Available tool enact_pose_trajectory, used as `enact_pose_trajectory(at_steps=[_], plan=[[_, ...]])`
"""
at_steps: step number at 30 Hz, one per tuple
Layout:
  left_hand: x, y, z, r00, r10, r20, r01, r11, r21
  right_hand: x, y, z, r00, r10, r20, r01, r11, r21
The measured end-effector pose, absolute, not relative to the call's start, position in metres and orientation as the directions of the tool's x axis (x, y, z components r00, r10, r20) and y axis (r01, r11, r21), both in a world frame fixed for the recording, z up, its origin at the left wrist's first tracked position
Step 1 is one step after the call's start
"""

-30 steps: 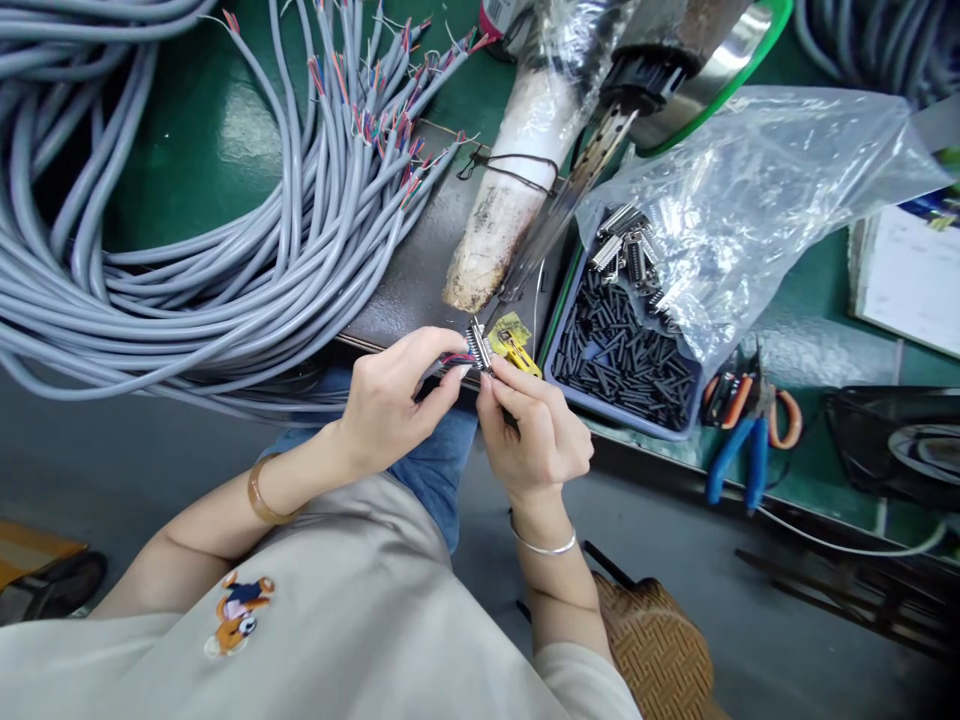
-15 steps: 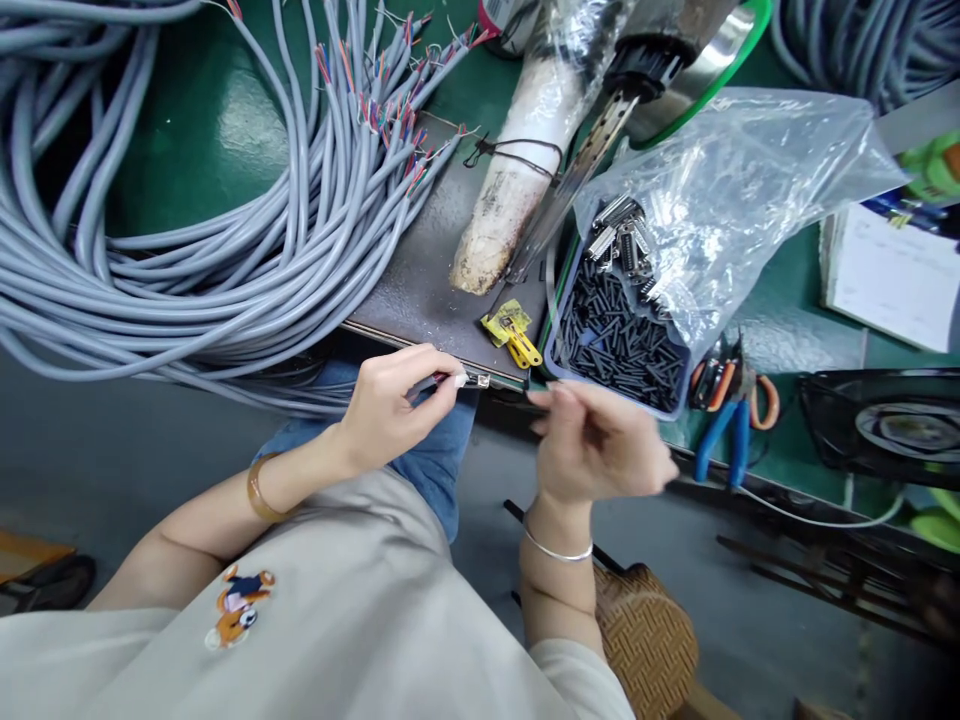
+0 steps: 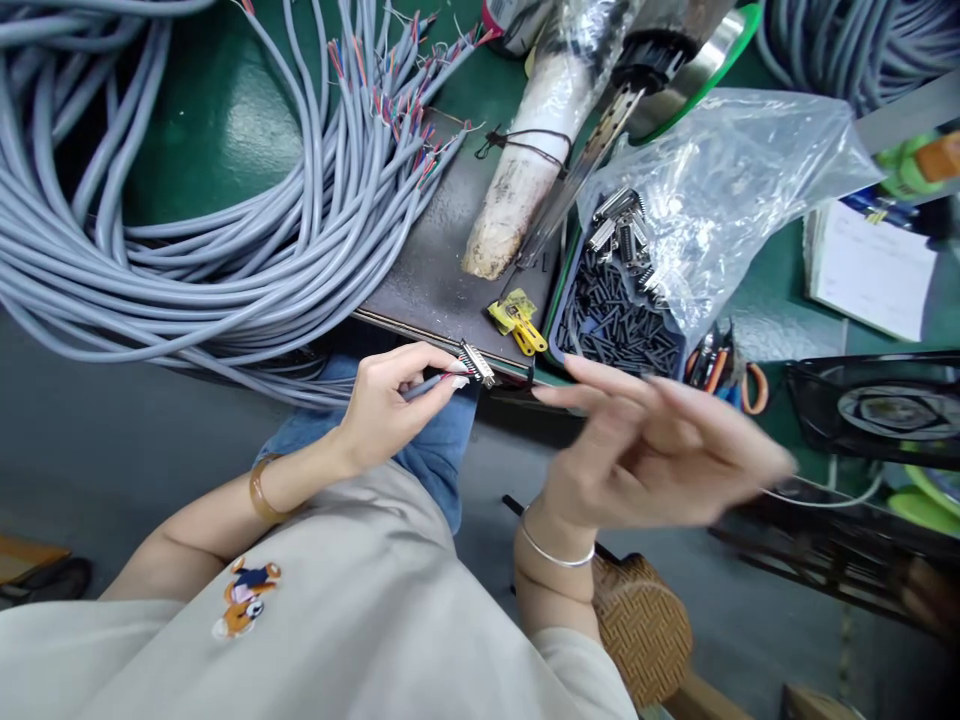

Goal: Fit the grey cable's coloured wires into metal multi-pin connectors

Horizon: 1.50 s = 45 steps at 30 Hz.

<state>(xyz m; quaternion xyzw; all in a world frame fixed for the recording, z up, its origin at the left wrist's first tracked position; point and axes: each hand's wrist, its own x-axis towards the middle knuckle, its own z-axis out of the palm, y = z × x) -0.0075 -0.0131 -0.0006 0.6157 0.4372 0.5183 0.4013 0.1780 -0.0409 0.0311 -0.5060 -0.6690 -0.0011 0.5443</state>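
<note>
My left hand [image 3: 397, 400] pinches a grey cable [image 3: 424, 388] close to its end. Thin red and dark wires run from that cable into a metal multi-pin connector [image 3: 477, 364], which sits just past my fingertips at the table's front edge. To the right, my right hand [image 3: 645, 450] is raised with its fingers spread and somewhat blurred; I see nothing held in it. Its fingertips are nearest to a blue bin [image 3: 555, 350] of short black tubes [image 3: 611, 320]. Metal connectors [image 3: 622, 225] lie in a clear plastic bag [image 3: 750, 190] over the bin's back.
Grey cables [image 3: 262, 260] with stripped ends pile up at the left. A soldering iron's wrapped white tube [image 3: 517, 190], a solder reel [image 3: 697, 75] and a yellow cutter [image 3: 527, 332] lie ahead. Pliers [image 3: 720, 368], a notepad [image 3: 870, 265] and a black fan [image 3: 892, 410] are at right.
My right hand has opened its fingers and swung rightward, now covering part of the pliers. In my left hand the connector has turned so its row of pins shows.
</note>
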Motion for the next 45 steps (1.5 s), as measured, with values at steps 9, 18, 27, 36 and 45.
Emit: enact_pose_trajectory(at_steps=[9, 18, 27, 36, 45], plan=[[0.003, 0.009, -0.005, 0.02, 0.978, 0.208, 0.093, -0.209, 0.974, 0.16, -0.015, 0.007, -0.077, 0.712, 0.697, 0.747, 0.505, -0.433], [0.01, 0.035, 0.005, -0.01, 0.986, 0.168, 0.068, -0.167, 0.984, 0.164, 0.007, 0.001, -0.02, 0.717, 0.697, 0.689, 0.515, -0.51], [0.011, 0.04, 0.018, -0.038, 0.972, 0.23, 0.131, -0.224, 0.966, 0.163, 0.016, 0.007, -0.016, 0.698, 0.716, 0.693, 0.524, -0.495], [0.006, 0.036, 0.016, 0.023, 0.973, 0.229, 0.181, -0.229, 0.956, 0.167, 0.009, 0.005, -0.075, 0.703, 0.707, 0.704, 0.54, -0.461], [0.006, 0.025, 0.014, 0.13, 0.94, 0.315, 0.173, -0.335, 0.926, 0.172, 0.0, 0.009, -0.079, 0.69, 0.72, 0.73, 0.531, -0.429]])
